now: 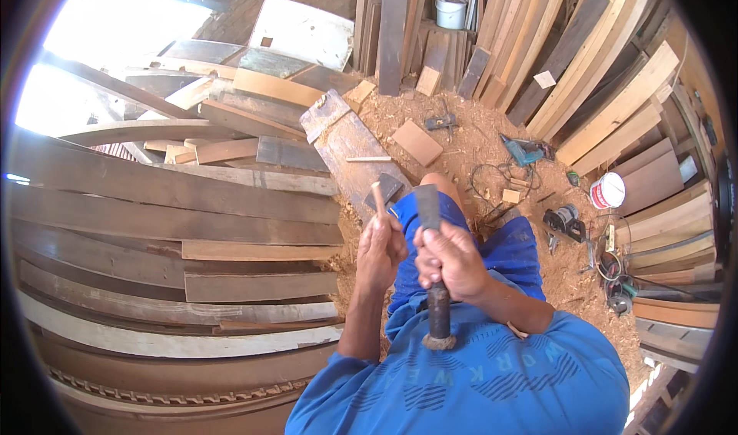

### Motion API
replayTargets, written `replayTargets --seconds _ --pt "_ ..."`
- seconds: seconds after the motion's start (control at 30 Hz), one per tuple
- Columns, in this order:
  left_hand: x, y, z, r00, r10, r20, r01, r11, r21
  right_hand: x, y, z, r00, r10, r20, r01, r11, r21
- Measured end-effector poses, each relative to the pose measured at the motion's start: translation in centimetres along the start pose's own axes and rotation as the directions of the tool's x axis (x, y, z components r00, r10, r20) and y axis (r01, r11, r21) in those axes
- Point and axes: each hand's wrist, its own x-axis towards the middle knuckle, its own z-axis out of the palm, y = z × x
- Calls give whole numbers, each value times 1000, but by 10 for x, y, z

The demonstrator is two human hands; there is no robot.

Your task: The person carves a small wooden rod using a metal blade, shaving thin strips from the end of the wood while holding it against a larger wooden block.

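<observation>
Upright between the closed fingers of my left hand (378, 249) is a slim wooden stick (378, 198), its top end poking out above the fist. My right hand (455, 261) grips a wide-bladed chisel (428, 206) near where blade and handle meet. The blade points up and away from me, while the dark handle with its frayed end hangs toward my chest. Both hands are over my lap, close together but apart. Just beyond them lies a worn plank bench (338, 144), with a dark block (387, 189) and a thin strip of wood (369, 159) on it.
Long boards (169, 220) are stacked at my left, and more timber (607, 51) leans along the right. On the shaving-covered floor lie a flat wood piece (417, 142), a teal power tool (524, 151), a corded tool (565, 223) and cables. A white bucket (607, 190) stands at right.
</observation>
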Motion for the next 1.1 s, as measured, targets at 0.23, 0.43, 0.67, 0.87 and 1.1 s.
replayTargets --seconds 0.23,0.43,0.67,0.87,1.1 --pt "-8 12 5 1000 4 -18 3 924 382 -11 19 18 984 135 116 -135 991 -15" --pt "-40 -4 13 999 26 46 -43 906 422 -31 15 13 994 84 65 -82 996 -34" --pt "-76 -29 -37 985 -157 -74 172 831 529 -44 -38 -25 971 -201 -130 193 978 -73" --pt "13 16 1 997 -54 62 59 995 -85 14 -4 12 997 -30 67 31 999 -15" --pt "1 24 -4 1000 2 16 -7 948 318 -3 20 26 976 159 150 -151 986 -63"
